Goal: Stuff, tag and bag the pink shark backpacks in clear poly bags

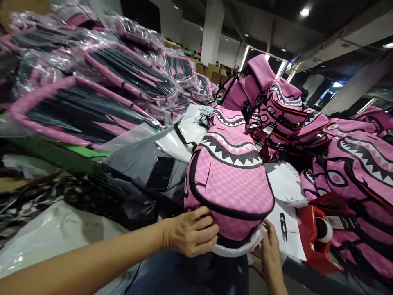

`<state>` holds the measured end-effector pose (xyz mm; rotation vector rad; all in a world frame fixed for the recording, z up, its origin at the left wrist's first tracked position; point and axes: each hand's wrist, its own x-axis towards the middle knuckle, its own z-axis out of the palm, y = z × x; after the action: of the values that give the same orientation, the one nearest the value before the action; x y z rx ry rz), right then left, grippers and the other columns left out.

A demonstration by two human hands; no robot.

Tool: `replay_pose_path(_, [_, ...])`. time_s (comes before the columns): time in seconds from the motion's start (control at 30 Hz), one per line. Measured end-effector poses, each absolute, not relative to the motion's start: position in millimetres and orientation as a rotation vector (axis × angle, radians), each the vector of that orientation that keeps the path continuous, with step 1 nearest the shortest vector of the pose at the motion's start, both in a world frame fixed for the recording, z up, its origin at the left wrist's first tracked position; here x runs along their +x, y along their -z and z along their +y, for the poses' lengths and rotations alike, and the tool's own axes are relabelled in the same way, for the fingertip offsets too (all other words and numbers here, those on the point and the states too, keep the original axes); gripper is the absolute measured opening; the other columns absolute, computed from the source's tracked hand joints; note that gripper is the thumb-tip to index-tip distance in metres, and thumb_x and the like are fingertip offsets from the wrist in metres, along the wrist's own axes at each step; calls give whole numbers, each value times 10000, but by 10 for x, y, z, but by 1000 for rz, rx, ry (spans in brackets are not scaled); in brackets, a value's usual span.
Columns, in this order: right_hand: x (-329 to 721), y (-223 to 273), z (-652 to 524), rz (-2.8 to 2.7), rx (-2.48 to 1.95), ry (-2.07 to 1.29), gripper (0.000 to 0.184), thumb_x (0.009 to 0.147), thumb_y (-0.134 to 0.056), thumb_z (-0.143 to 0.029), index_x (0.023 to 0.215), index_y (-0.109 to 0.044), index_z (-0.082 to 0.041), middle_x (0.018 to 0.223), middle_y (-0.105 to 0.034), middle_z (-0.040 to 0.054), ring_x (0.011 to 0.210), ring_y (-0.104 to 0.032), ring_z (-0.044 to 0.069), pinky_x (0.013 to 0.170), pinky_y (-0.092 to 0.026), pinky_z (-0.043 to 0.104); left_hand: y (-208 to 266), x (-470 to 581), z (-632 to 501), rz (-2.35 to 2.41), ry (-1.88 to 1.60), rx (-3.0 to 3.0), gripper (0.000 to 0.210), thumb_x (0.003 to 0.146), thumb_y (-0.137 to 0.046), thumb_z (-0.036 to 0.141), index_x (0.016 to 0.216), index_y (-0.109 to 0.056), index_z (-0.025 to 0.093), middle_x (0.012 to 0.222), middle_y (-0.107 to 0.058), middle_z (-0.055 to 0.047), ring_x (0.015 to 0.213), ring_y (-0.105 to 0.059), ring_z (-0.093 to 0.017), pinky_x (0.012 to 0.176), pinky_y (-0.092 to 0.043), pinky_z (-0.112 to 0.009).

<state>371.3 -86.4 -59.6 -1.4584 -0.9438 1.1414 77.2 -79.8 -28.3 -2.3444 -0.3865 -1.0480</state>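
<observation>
A pink checkered backpack [236, 188] with a black-and-white shark-teeth band lies in front of me, its bottom end towards my lap. A whitish clear plastic bag [236, 250] wraps round that bottom end as a bunched rim. My left hand [193, 232] is closed at the backpack's lower left corner, its curled fingers on the left end of the plastic rim; the fingertips are partly hidden. At the lower right corner my right hand [270, 248] pinches the other end of the plastic bag between thumb and fingers.
Plastic-wrapped pink backpacks [123, 69] are heaped at the left. More unwrapped backpacks [365, 164] stand at the right. Beside me are a phone [160, 174], thread snips [283, 227], white sheets [285, 184] and a red tape dispenser [313, 241]. White plastic [61, 237] lies at lower left.
</observation>
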Motion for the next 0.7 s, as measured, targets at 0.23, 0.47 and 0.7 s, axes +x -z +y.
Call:
replay_pose_path(0.23, [3750, 759, -768, -928, -1488, -1250, 462, 708, -789, -576, 994, -729, -219, 1042, -747, 93, 993, -676, 269, 760, -549, 326, 460, 712, -1215, -723, 1063, -2483, 167, 981, -561, 220, 1092, -682, 246, 1066, -769, 31, 1040, -674, -123, 1143, -376, -320])
replay_pose_path(0.47, [3291, 333, -660, -937, -1335, -1140, 452, 705, -758, -620, 823, -620, -207, 761, -678, 0, 726, -609, 189, 635, -509, 277, -91, 324, -719, -2530, 2360, -1729, 980, 643, -849, 503, 1471, -416, 209, 1545, -463, -194, 1416, -457, -388, 1167, -384, -562])
replay_pose_path(0.7, [3141, -1006, -883, -1333, -1091, -434, 360, 807, -784, -500, 826, -607, -188, 736, -596, -38, 618, -515, 110, 588, -448, 220, -103, 742, -850, -2369, 3901, -1114, 886, 569, -905, 379, 1371, -545, 265, 1152, -758, -80, 962, -742, -256, 780, -602, -311])
